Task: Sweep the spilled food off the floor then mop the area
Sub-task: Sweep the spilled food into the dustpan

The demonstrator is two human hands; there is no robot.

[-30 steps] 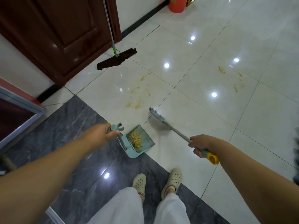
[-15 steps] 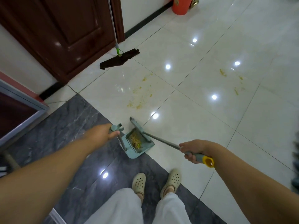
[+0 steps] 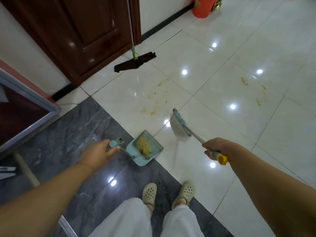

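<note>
A teal dustpan (image 3: 153, 147) sits on the floor at the edge of the grey tiles, with a heap of yellowish food (image 3: 143, 145) in it. My left hand (image 3: 99, 153) grips its upright handle (image 3: 112, 144). My right hand (image 3: 217, 147) grips a broom handle with a yellow end cap (image 3: 221, 159); the broom head (image 3: 181, 122) is blurred, over the white tile to the right of the dustpan. Smeared food bits (image 3: 154, 103) lie on the white tile beyond the pan, and a second patch (image 3: 253, 90) lies farther right. A flat mop (image 3: 136, 63) leans by the door.
A dark wooden door (image 3: 85, 31) stands at the upper left, an orange bin (image 3: 202, 6) at the top by the wall. A framed piece of furniture (image 3: 30, 106) juts in at the left. My feet in pale clogs (image 3: 167, 194) stand near the grey tile's border.
The broom head has swung from the dustpan mouth back out to the right over the white tile. The dustpan and my left hand have stayed in place.
</note>
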